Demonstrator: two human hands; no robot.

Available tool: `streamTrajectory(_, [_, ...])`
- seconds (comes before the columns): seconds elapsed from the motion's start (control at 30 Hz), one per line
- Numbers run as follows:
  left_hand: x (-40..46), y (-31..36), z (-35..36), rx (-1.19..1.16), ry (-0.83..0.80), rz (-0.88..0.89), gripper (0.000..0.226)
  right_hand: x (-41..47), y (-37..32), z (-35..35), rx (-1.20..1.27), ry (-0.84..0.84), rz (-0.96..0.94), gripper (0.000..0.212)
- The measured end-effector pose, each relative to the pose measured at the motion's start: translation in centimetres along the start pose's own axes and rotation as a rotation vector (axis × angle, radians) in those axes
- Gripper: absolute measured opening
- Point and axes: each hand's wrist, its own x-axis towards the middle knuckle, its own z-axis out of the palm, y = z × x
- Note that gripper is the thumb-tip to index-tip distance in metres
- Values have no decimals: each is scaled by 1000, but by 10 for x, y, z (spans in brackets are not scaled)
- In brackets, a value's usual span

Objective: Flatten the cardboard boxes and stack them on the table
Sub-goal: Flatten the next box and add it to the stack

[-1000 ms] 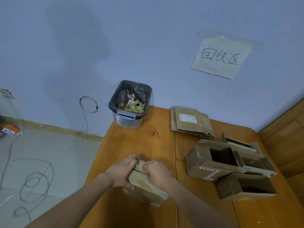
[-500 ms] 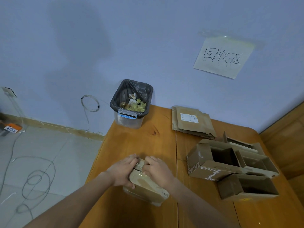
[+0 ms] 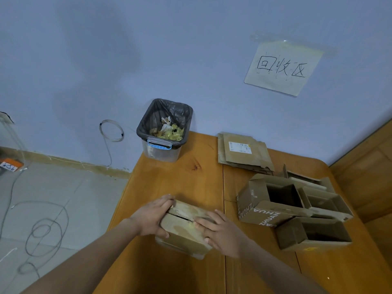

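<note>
On the wooden table (image 3: 191,179), which fills the lower right of the view, the work sits near the front left edge. Largest among the cardboard is the cluster of open boxes (image 3: 294,211) to the right, not yet flattened, several lying on their sides with dark mouths showing. Behind them, against the wall, lies the flat stack (image 3: 244,153) where finished pieces belong. A lined bin (image 3: 164,132) stands at the far left corner of the table.

Smaller than these is the closed box (image 3: 185,225) between the hands, its two top flaps meeting at a seam that has begun to gape. The left hand (image 3: 151,217) grips the box's left side, thumb low on the near face and fingers curled over the top edge. The right hand (image 3: 220,232) rests on the top with its fingers fairly straight, fingertips at the seam; whether any tip is hooked under a flap I cannot tell.

The step in hand looks like opening the top so the box can collapse. To do it well, the left hand should hold the box firmly while the right works fingertips into the gap and lifts one flap along its length, not at a corner, where cardboard tears. Any tape left on the seam may resist, so a steady pull suits better than a jerk.
</note>
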Motion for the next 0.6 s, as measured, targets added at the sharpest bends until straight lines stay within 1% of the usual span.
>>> streamTrajectory(0.07, [0, 0, 0, 4, 3, 3, 101, -5, -1, 1, -29, -12, 18, 46])
streamTrajectory(0.13, [-1, 1, 0, 8, 5, -1, 101, -9, 0, 0, 0, 0, 1, 45])
streamTrajectory(0.2, [-3, 1, 0, 8, 4, -5, 102, -9, 2, -4, 122, 103, -13, 37])
streamTrajectory(0.27, [-5, 2, 0, 8, 2, -11, 102, -6, 2, -12, 221, 238, 38, 30])
streamTrajectory(0.33, [-5, 3, 0, 8, 3, -16, 102, 6, -2, -18, 242, 314, 81, 30])
streamTrajectory(0.37, [-5, 4, -1, 10, 1, -18, 101, 16, -5, -20, 251, 291, 77, 36])
streamTrajectory(0.4, [-5, 5, -1, 15, -5, -20, 101, 27, -10, -22, 260, 231, 59, 44])
streamTrajectory(0.47, [-4, 7, -2, 28, -14, -23, 102, 46, -20, -22, 257, 67, 3, 58])
streamTrajectory(0.53, [-3, 9, -5, 44, -20, -27, 102, 57, -28, -17, 233, -54, -62, 62])
streamTrajectory(0.6, [-3, 11, -8, 49, -25, -27, 101, 56, -29, -9, 214, -102, -98, 63])
